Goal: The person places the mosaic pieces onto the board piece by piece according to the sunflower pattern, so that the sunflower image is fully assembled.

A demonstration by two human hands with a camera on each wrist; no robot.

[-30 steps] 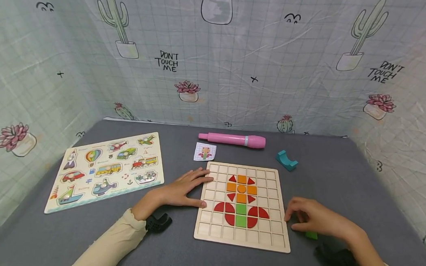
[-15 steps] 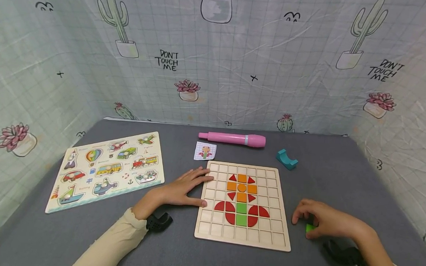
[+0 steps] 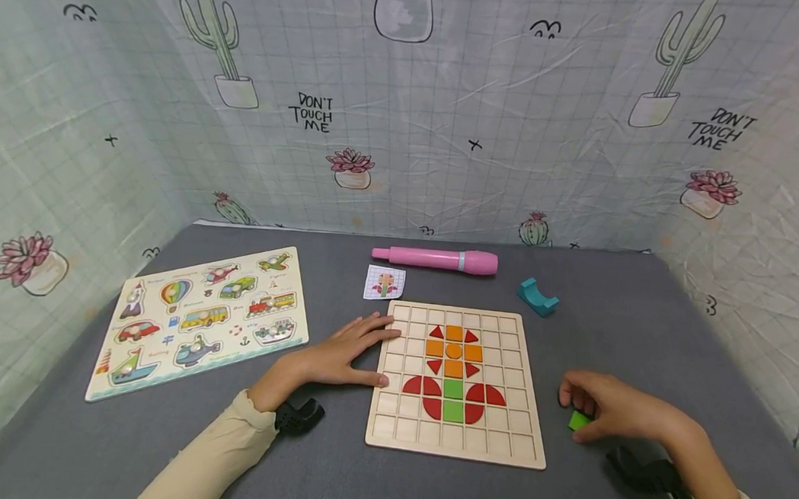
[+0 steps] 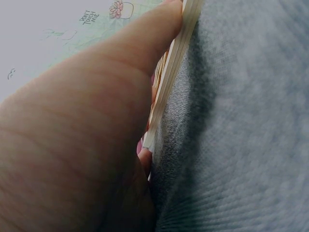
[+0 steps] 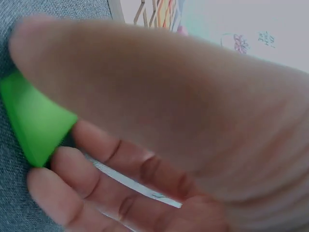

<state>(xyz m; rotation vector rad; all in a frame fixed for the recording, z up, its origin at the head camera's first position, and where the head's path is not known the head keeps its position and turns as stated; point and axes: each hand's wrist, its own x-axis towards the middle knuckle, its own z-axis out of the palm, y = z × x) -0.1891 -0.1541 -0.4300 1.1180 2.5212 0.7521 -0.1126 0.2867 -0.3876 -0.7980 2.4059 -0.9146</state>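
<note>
A square wooden grid board (image 3: pixel 519 428) lies on the table, carrying a flower pattern of orange squares, an orange circle (image 3: pixel 453 351), red triangles, red quarter-rounds (image 3: pixel 494 396) and two green squares (image 3: pixel 452 411). My left hand (image 3: pixel 338 359) rests along its left edge, fingers spread and fairly straight, thumb and fingertips on the rim. Right of the board, my right hand (image 3: pixel 626 408) bends over a loose green block (image 5: pixel 36 118). The right wrist view shows the thumb along one side of it and curled fingertips at the opposite edge, close to the cloth.
A small pattern card (image 3: pixel 384 283) and a pink microphone-shaped toy (image 3: pixel 433 259) lie behind the board. A teal curved block (image 3: pixel 538 298) sits at back right. A vehicle puzzle board (image 3: pixel 199 325) lies at left. A printed curtain (image 3: pixel 421 113) surrounds the grey table.
My right hand has moved slightly right, away from the board, and its thumb and fingers have come onto the green block, which has shifted a little. The left hand and board stay put.
</note>
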